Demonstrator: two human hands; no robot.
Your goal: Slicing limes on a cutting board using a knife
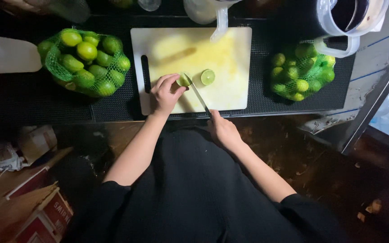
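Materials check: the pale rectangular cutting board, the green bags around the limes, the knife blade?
Pale rectangular cutting board: likely plastic, matte, yellow-stained, with a moulded handle slot. Green bags: open mesh netting, probably plastic, limes visible through it. Knife blade: looks like metal, thin with a grey sheen; its handle is hidden in the right hand.

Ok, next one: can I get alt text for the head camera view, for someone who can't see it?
Seen from above, a person's left hand steadies a lime piece on a white cutting board while the right hand holds a knife against it. A cut lime half lies beside the blade, and a green mesh bag of limes sits on each side of the board, the second bag at right.
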